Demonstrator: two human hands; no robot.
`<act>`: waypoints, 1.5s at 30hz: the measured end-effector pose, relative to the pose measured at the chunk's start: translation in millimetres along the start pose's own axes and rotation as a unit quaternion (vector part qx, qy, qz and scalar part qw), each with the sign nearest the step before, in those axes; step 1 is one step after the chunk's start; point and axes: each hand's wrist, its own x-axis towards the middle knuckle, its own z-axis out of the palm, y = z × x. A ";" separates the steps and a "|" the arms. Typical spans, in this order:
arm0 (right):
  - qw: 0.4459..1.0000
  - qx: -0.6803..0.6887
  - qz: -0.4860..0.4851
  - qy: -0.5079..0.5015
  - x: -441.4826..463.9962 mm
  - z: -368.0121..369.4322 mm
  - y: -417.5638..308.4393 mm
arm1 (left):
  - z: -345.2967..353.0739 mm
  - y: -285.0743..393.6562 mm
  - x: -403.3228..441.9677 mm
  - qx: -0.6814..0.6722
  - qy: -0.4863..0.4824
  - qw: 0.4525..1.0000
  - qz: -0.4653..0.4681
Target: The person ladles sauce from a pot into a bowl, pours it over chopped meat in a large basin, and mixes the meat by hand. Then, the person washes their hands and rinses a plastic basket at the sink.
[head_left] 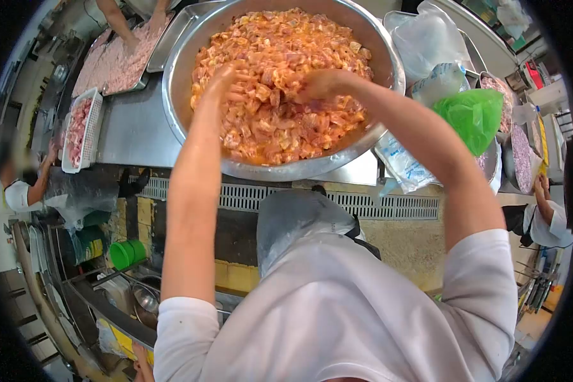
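Note:
A large round metal bowl (172, 95) on the counter holds a heap of cut meat pieces (274, 137) in an orange-red marinade. My left hand (231, 81) is on the left side of the heap, its fingers apart and pointing inward among the pieces. Opposite it, my right hand (317, 86) reaches into the meat from the right. Its fingers are partly sunk in the pieces and blurred, so their closing does not show. Both bare forearms extend over the bowl's near rim.
Left of the bowl are a white basket (94, 130) of meat and a tray of pale minced meat (118, 57), with another person's hand in it. Plastic bags (426, 41) and a green bag (471, 118) lie right. Other people stand at both sides.

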 end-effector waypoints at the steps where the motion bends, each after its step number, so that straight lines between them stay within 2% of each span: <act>1: 0.995 -0.059 0.017 -0.076 -10.1 3.2 3.3 | -13.7 17.5 -28.8 0.020 -0.023 0.999 -0.029; 2: 0.981 -0.120 0.024 -0.153 -20.8 6.6 6.3 | -25.5 4.4 -21.6 0.056 0.000 0.998 -0.018; 3: 0.970 -0.064 0.054 -0.229 -44.5 23.0 1.4 | -36.6 -29.0 4.4 0.080 0.032 0.996 0.004; 4: 0.977 -0.101 -0.056 -0.178 -54.3 50.3 -3.5 | -51.2 -67.2 39.1 0.102 0.074 0.991 0.033; 6: 0.971 -0.035 -0.184 -0.151 -30.7 96.0 0.7 | -45.5 -116.5 72.2 0.060 0.098 0.992 0.047; 7: 0.961 0.066 -0.199 -0.178 -3.5 114.6 -1.8 | -22.8 -112.4 55.9 0.022 0.079 0.995 0.054; 8: 0.969 0.008 -0.203 -0.140 13.6 118.0 -16.4 | 0.3 -108.0 38.6 -0.016 0.061 0.996 0.060; 10: 0.965 -0.115 -0.229 -0.063 58.5 119.8 -35.1 | 22.8 -86.7 21.0 0.073 0.066 0.988 0.118; 11: 0.953 -0.174 -0.247 -0.023 84.6 108.1 -34.4 | 14.5 -66.2 15.6 0.088 0.035 0.985 0.144; 12: 0.968 -0.146 -0.204 -0.002 73.2 83.1 -36.3 | 5.8 -46.6 8.2 0.101 0.000 0.982 0.161; 13: 0.980 -0.118 -0.160 0.017 63.4 53.5 -35.6 | 8.2 -25.0 -12.3 0.110 0.034 0.983 0.144; 14: 0.985 0.055 -0.165 -0.001 60.5 31.7 -23.4 | 10.9 -2.9 -33.5 0.116 0.067 0.983 0.126; 15: 0.959 0.226 -0.169 -0.020 57.2 9.7 -11.5 | 20.7 26.0 -58.7 0.123 0.171 0.975 0.076; 16: 0.964 0.189 -0.168 0.080 64.3 -8.7 6.2 | 25.5 43.0 -77.6 0.141 0.183 0.966 0.111; 18: 0.978 0.081 -0.137 0.133 54.6 -53.9 24.4 | 34.0 67.4 -110.8 0.178 0.208 0.944 0.184; 20: 0.971 0.051 -0.163 0.165 27.1 -89.3 15.8 | 33.0 90.1 -128.6 0.197 0.171 0.939 0.226; 21: 0.947 0.077 -0.234 0.205 21.1 -103.9 13.4 | 32.1 100.8 -134.6 0.207 0.149 0.935 0.245; 22: 0.914 0.102 -0.305 0.245 15.3 -122.7 7.3 | 28.7 114.0 -139.7 0.208 0.172 0.916 0.295; 24: 0.946 0.231 -0.206 0.091 -36.9 -192.2 -25.8 | 25.1 136.5 -153.4 0.200 0.201 0.874 0.395; 26: 0.910 0.286 -0.267 0.140 -63.7 -185.3 -37.6 | 33.4 147.3 -180.1 0.166 0.201 0.829 0.496; 27: 0.846 0.274 -0.375 0.262 -82.5 -134.9 -34.5 | 39.7 146.6 -191.1 0.140 0.194 0.803 0.545; 28: 0.756 0.252 -0.473 0.376 -83.2 -98.2 -31.0 | 47.0 137.5 -187.2 0.052 0.183 0.852 0.488; 29: 0.727 0.380 -0.524 0.229 -42.9 -81.7 -16.2 | 47.0 114.3 -160.0 -0.050 0.102 0.910 0.399; 30: 0.788 0.295 -0.474 0.259 8.7 -67.2 8.6 | 46.8 74.7 -139.6 0.160 0.184 0.906 0.347; 31: 0.854 0.130 -0.384 0.325 64.2 -46.6 45.3 | 47.8 35.2 -121.6 0.366 0.248 0.852 0.279; 32: 0.865 0.018 -0.342 0.368 108.3 -27.6 79.5 | 41.3 -18.5 -84.5 0.330 0.280 0.871 0.230; 33: 0.850 -0.020 -0.343 0.399 129.9 -24.2 95.8 | 45.3 -27.2 -114.8 0.290 0.310 0.875 0.230; 34: 0.829 -0.003 -0.370 0.420 131.0 -30.8 81.5 | 50.0 -35.9 -145.1 0.249 0.340 0.877 0.231; 35: 0.810 0.015 -0.393 0.434 129.7 -32.3 60.1 | 32.4 -40.9 -161.9 0.243 0.370 0.876 0.191; 37: 0.839 0.199 -0.379 0.335 -23.4 6.1 -62.4 | 15.5 -83.8 -200.0 0.210 0.411 0.879 0.122; 40: 0.783 0.241 -0.477 0.319 -48.1 73.6 -163.9 | -20.6 -130.7 -256.8 0.159 0.474 0.858 0.116; 45: 0.786 0.191 -0.548 0.211 -73.7 237.4 -296.7 | -57.0 -244.0 -385.1 0.112 0.540 0.833 0.046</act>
